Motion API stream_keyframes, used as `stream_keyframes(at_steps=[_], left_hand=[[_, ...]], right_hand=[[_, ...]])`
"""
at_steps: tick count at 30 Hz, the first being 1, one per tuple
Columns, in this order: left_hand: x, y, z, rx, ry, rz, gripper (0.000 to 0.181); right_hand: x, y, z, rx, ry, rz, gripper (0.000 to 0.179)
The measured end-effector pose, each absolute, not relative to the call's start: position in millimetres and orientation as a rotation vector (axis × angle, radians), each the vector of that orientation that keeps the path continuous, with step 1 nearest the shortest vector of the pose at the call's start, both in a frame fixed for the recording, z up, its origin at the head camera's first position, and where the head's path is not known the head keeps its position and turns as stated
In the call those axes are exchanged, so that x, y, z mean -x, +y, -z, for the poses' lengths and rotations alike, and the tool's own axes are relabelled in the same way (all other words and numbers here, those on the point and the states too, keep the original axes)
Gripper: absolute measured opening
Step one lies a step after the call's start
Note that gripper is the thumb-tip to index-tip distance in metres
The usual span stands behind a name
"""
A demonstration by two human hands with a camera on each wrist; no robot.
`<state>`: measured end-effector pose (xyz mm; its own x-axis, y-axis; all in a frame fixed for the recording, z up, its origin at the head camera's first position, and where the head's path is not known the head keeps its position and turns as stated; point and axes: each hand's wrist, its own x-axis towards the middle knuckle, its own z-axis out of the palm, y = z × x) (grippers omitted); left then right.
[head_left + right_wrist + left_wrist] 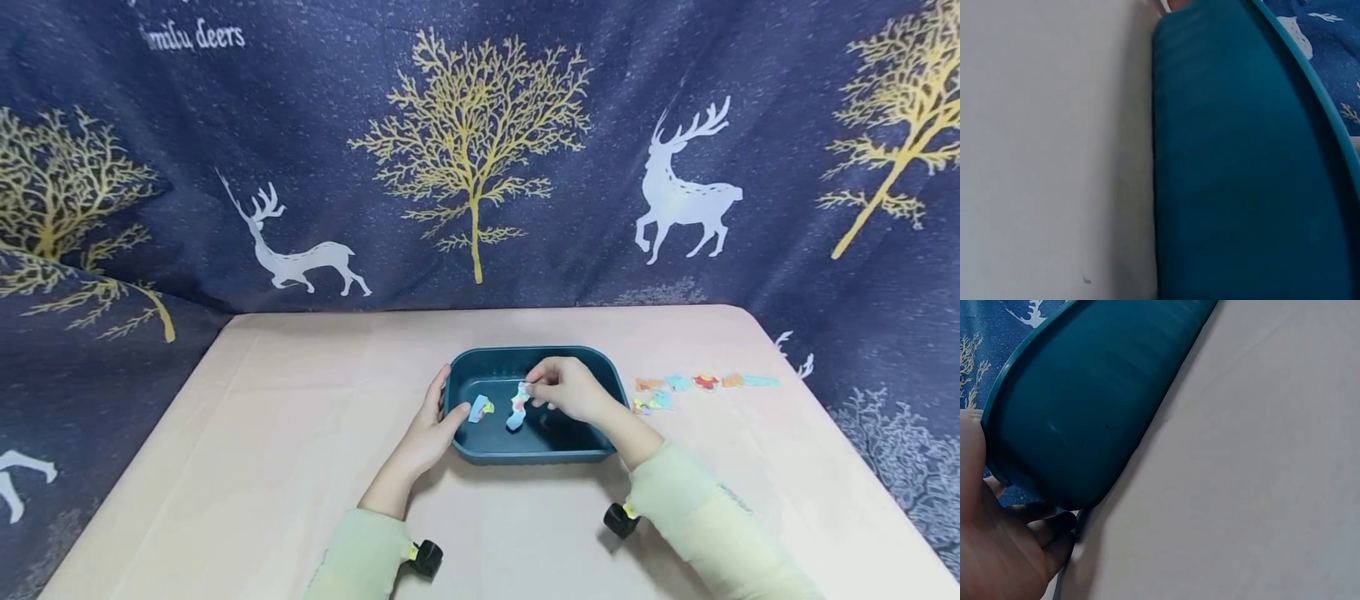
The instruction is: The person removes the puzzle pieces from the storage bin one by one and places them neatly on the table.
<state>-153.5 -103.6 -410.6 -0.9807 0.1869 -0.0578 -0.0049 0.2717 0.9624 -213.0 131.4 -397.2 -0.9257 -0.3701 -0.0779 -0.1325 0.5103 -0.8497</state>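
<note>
A dark teal rectangular basin point(534, 457) stands on the table in the head view. My left hand point(429, 432) grips its left end, thumb over the rim and fingers along the outside. In the left wrist view those fingers point(1060, 547) sit against the basin's outer wall point(1079, 419). Over the basin's inside, my right hand point(573, 392) pinches the top of a narrow, wavy paper cutout point(517, 407), pale blue with coloured patches. A smaller blue and yellow cutout point(480, 408) lies at the left inside the basin. The right wrist view shows mostly the basin's outer wall point(1229, 162).
To the right of the basin, several colourful cutouts lie on the table, among them a red one point(705, 382), an orange one point(732, 381) and a pale blue strip point(761, 381). A dark blue cloth point(300, 125) with deer and trees hangs behind the pale table point(300, 433).
</note>
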Motion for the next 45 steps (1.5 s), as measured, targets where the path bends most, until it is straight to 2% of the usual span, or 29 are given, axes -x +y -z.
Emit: stream_keyframes(at_steps=[12, 17, 45], left_hand=[[150.7, -100.9, 407.2, -0.167, 2.394, -1.775, 0.065], [150.8, -102.1, 408.2, -0.169, 2.397, -1.773, 0.065], [150.9, -101.9, 407.0, -0.161, 2.405, -1.762, 0.065]], right_hand=[[211.9, 150.3, 389.6, 0.431, 2.482, 1.505, 0.017], [209.1, 157.5, 385.0, 0.370, 2.449, 1.579, 0.024], [197.7, 211.3, 379.8, 0.145, 2.310, 2.024, 0.034]])
